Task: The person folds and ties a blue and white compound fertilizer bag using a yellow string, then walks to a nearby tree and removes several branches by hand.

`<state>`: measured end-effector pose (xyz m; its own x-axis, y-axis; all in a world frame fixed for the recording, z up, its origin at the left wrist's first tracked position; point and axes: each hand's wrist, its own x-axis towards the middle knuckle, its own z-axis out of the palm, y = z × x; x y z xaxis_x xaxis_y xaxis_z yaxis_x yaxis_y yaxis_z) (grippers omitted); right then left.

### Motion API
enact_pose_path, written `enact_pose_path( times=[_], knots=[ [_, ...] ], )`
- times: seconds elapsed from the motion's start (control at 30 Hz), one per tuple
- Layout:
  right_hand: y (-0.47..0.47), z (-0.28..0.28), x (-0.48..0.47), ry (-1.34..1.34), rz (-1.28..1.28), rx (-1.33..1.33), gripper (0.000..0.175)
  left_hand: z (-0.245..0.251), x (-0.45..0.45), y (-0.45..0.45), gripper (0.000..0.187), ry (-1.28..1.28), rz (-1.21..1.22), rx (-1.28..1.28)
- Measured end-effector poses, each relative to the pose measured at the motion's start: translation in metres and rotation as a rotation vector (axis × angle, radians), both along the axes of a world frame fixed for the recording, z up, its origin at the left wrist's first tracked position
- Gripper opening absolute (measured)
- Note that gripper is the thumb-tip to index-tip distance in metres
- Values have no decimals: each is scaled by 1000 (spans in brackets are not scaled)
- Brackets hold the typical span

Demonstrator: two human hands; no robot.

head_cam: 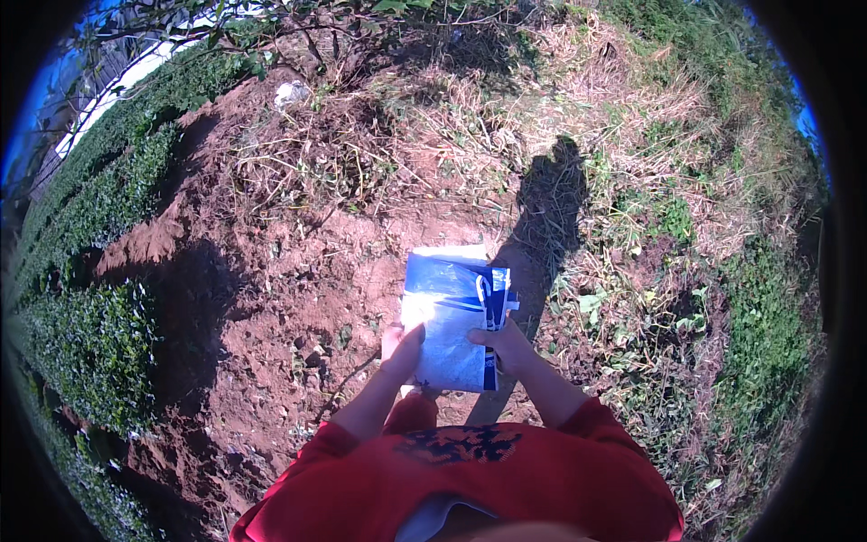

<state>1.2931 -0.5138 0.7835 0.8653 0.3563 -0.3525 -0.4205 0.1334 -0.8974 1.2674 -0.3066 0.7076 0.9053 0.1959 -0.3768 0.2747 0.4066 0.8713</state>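
Both hands hold a folded blue and white plastic bag (447,345) in front of my red top, above bare soil. My left hand (402,347) grips its left edge, with the thumb on the upper face. On the right edge my right hand (504,342) holds it, thumb across the face beside a dark blue printed strip. Sun glare whitens part of the bag's left side. A loose flap and a small pale tab stick out at its upper right. The fingers beneath the bag are hidden.
Reddish soil (291,271) lies around me, with dry stalks (318,156) ahead. Clipped green hedge rows (88,345) stand at the left, weeds (765,325) at the right. A white crumpled thing (291,93) lies near a leafy branch (311,27) at the top. My shadow falls ahead.
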Motion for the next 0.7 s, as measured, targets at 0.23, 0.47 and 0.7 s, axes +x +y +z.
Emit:
enact_pose_path(
  times=[0.23, 0.47, 0.7],
  knots=[
    [23, -28, 50, 174, -142, 131, 41, 43, 84, 47, 43, -154, -418, 662],
    [-27, -49, 108, 133, -503, 278, 43, 19, 163, -3, 39, 61, -629, 524],
    [-121, -96, 226, 41, -875, 340, 47, -25, 263, -8, 36, 211, -591, 434]
  ],
)
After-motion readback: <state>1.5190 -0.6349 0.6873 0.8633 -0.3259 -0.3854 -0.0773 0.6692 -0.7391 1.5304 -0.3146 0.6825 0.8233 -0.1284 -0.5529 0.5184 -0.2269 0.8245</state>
